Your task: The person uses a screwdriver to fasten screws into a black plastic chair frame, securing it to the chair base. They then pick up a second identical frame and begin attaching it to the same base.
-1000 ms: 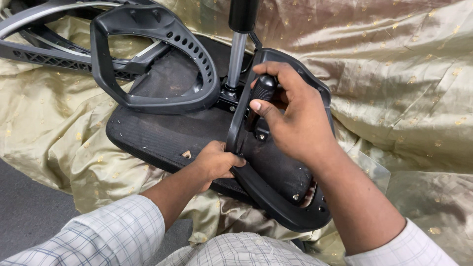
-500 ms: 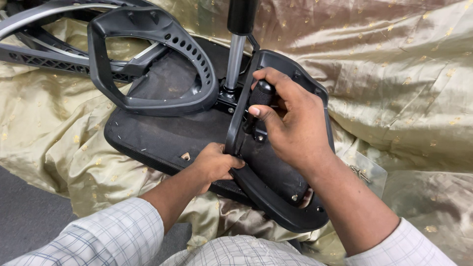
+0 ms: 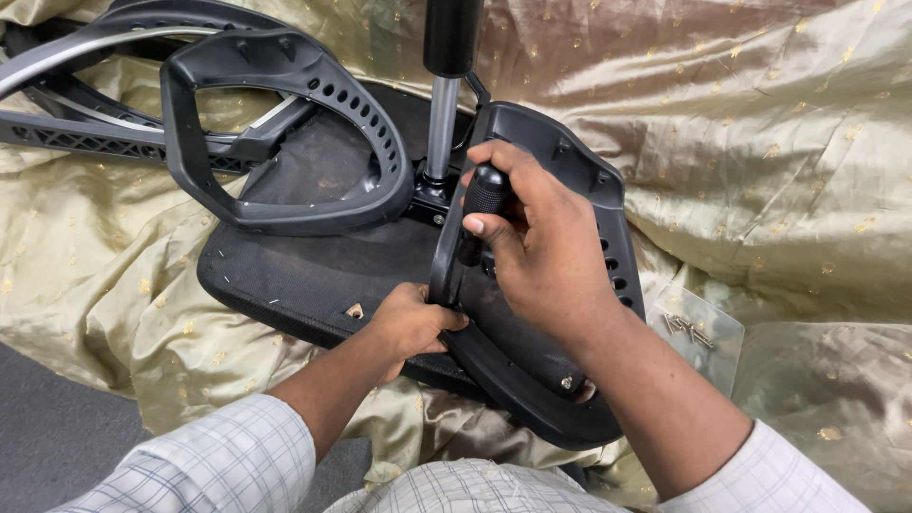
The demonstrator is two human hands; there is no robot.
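My right hand [image 3: 546, 252] is closed around the black handle of a tool [image 3: 483, 195], thumb pressed along its side; the handle stands nearly upright, and its lower end is hidden behind the armrest, so the tip cannot be seen. My left hand [image 3: 410, 323] has its grip clenched on the lower inner edge of the near black armrest [image 3: 532, 380], a looped plastic piece with a row of small holes along its right side. This armrest lies against the underside of the upturned chair seat [image 3: 313, 275], a black padded panel lying flat on the gold cloth [image 3: 779, 142]. A second looped armrest [image 3: 285, 133], likewise perforated, rests on the far left part of the seat. The chrome gas cylinder [image 3: 442, 123] rises from the seat's centre, just beside the tool handle, and ends in a black sleeve at the top edge. Part of the chair frame [image 3: 85, 133] lies at upper left. A small clear bag of screws [image 3: 693, 328] lies on the cloth just right of my right wrist. Grey floor [image 3: 47, 437] shows at lower left.
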